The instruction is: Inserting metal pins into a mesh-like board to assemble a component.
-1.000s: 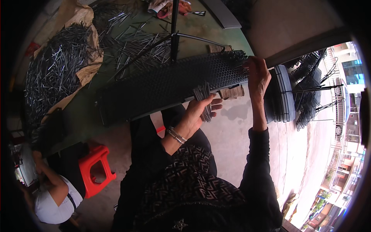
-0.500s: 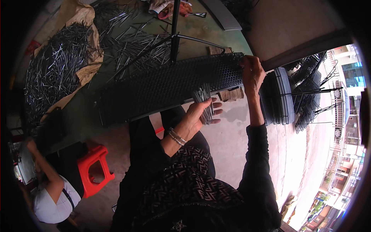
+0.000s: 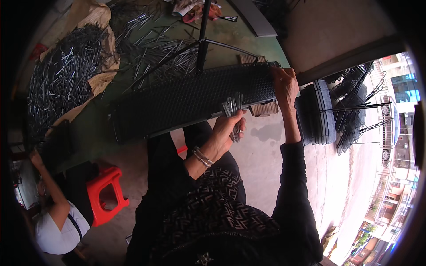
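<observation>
A long black mesh panel (image 3: 177,95) lies across in front of me, its right part on strapped brown stacks. My left hand (image 3: 227,128) is closed round a bundle of thin grey strips (image 3: 231,106), whose upper ends fan out over the panel's near edge. At the panel's right end my right hand (image 3: 286,84) has its fingers bent and pressed together at the corner. What those fingers pinch, if anything, is hidden.
Loose dark strips (image 3: 164,55) lie scattered on the green table (image 3: 84,133); a heap (image 3: 66,66) fills brown paper at left. A black rod stand (image 3: 202,44) rises behind the panel. Black wire racks (image 3: 321,111) stand right. Left are a red stool (image 3: 106,195) and another person (image 3: 60,226).
My left fingers, spread before, have curled round the strip bundle. My right hand has shifted slightly left and down along the panel's end.
</observation>
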The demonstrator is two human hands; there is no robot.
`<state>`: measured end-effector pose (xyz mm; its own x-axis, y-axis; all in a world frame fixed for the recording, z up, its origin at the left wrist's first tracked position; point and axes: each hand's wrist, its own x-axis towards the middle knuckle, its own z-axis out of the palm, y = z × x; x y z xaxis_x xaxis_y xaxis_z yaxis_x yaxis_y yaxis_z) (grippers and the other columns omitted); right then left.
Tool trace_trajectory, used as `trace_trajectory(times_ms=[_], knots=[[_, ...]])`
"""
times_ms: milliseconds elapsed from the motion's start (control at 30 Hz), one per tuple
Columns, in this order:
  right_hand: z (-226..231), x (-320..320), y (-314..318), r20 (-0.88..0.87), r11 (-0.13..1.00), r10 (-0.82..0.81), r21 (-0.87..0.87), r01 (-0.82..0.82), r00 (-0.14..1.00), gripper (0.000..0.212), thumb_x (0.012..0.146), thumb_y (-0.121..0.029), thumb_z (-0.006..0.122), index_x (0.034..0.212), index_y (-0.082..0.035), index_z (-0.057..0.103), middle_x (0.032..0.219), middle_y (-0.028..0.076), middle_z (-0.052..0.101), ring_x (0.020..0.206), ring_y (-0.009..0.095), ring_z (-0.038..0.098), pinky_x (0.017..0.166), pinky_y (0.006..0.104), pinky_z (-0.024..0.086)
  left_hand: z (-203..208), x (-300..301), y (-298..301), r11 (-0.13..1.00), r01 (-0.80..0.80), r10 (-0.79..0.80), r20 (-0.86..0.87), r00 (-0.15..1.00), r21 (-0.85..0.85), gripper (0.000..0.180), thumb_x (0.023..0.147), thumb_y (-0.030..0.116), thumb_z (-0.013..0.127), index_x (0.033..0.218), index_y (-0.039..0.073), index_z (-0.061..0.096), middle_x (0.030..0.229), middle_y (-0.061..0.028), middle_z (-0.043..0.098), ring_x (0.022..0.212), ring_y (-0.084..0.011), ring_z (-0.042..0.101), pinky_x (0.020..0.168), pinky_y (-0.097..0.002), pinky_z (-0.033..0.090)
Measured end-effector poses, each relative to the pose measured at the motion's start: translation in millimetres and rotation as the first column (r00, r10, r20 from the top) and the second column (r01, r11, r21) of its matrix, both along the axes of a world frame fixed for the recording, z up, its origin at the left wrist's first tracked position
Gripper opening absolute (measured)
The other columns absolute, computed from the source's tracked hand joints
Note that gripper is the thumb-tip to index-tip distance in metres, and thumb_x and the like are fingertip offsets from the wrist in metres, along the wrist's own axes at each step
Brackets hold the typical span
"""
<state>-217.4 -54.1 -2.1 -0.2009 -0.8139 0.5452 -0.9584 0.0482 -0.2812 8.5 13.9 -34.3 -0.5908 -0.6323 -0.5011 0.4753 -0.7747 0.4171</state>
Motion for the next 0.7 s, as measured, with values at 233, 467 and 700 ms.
trace_trajectory(times_ms=[233, 467, 700], knots=[[8.3, 19.5, 18.8, 0.235, 0.992, 0.099, 0.057, -0.116, 0.967, 0.027, 0.093, -0.029, 0.064, 0.107, -0.008, 0.071, 0.088, 0.006, 0.068, 0.077, 0.02, 0.064, 0.071, 0.0318, 0.049, 9.1, 2.3, -2.5, 0.999, 0.001, -0.001, 0.003, 1.0, -0.04, 0.029, 0.094, 0.027, 0.065, 0.109, 0.002, 0.061, 0.076, -0.0025, 0.06, 0.064, -0.0096, 0.054, 0.05, -0.0229, 0.039], [31.9, 52.1, 52.0, 0.841, 0.701, 0.007, 0.381, -0.602, 0.541, 0.025, 0.091, -0.026, 0.065, 0.089, -0.001, 0.066, 0.075, 0.0, 0.059, 0.072, 0.008, 0.055, 0.067, 0.0247, 0.045, 22.5, 6.5, -2.3, 0.993, 0.085, -0.075, 0.109, 0.991, -0.085, 0.024, 0.092, 0.025, 0.066, 0.109, 0.008, 0.065, 0.084, -0.0036, 0.067, 0.064, -0.0085, 0.058, 0.048, -0.0202, 0.035], [37.6, 56.1, 54.8, 0.882, 0.713, -0.069, 0.371, -0.595, 0.466, 0.02, 0.089, -0.022, 0.064, 0.088, -0.002, 0.063, 0.075, 0.0, 0.059, 0.072, 0.009, 0.058, 0.067, 0.0245, 0.047, 26.8, 10.1, -1.4, 0.982, 0.096, -0.062, 0.204, 0.977, -0.16, 0.019, 0.089, 0.025, 0.068, 0.102, 0.012, 0.065, 0.088, -0.0038, 0.07, 0.069, -0.0093, 0.063, 0.047, -0.0201, 0.034]])
